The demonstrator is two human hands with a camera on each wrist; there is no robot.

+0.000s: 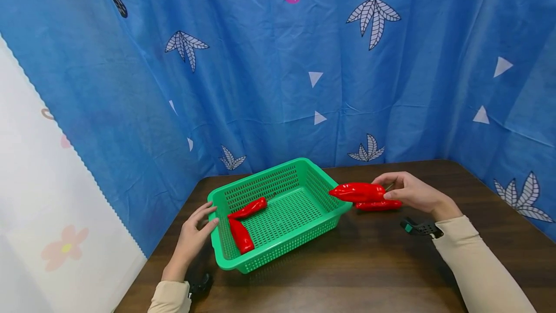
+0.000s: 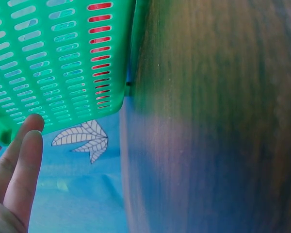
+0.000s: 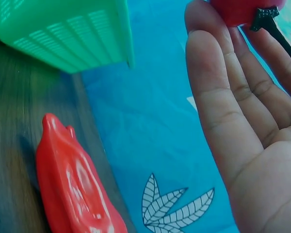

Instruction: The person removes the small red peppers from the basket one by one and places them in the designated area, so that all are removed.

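Note:
My right hand (image 1: 408,190) pinches a long glossy red pepper (image 1: 357,192) near its stem end. The pepper is held off the table, its pointed tip just over the right rim of a green plastic basket (image 1: 295,248). Its dark green stem (image 3: 276,36) shows in the right wrist view. Below that hand, another red pepper (image 3: 75,184) lies on the table, partly covered in the head view. Two red peppers, one (image 1: 247,208) and another (image 1: 241,236), lie at the basket's left inside. My left hand (image 1: 191,238) touches the left rim with fairly straight fingers.
The basket stands on a dark brown wooden table (image 1: 330,274). A blue patterned curtain (image 1: 269,86) hangs behind and to the right of it. At the left hangs a white cloth (image 1: 52,182) with flowers. Each wrist wears a black strap, the right one (image 1: 419,227) near the table.

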